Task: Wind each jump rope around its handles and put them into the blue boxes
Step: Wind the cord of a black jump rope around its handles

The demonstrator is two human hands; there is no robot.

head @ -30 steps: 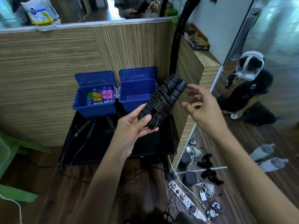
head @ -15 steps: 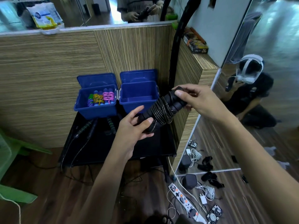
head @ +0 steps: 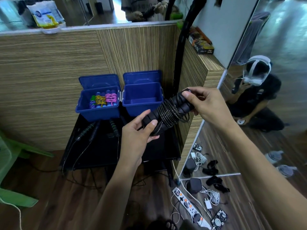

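Hands hold the wound black jump rope (head: 167,114) just in front of the empty right blue box (head: 142,100): left hand (head: 138,131) grips its lower end, right hand (head: 205,105) pinches its upper end

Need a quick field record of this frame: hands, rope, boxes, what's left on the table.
left hand: holds lower end of the black wound rope
right hand: holds its upper end
left blue box: open, holds three coloured wound ropes
right blue box: open, empty as far as visible
black table: unwound ropes lying on it, cords trailing over the edge
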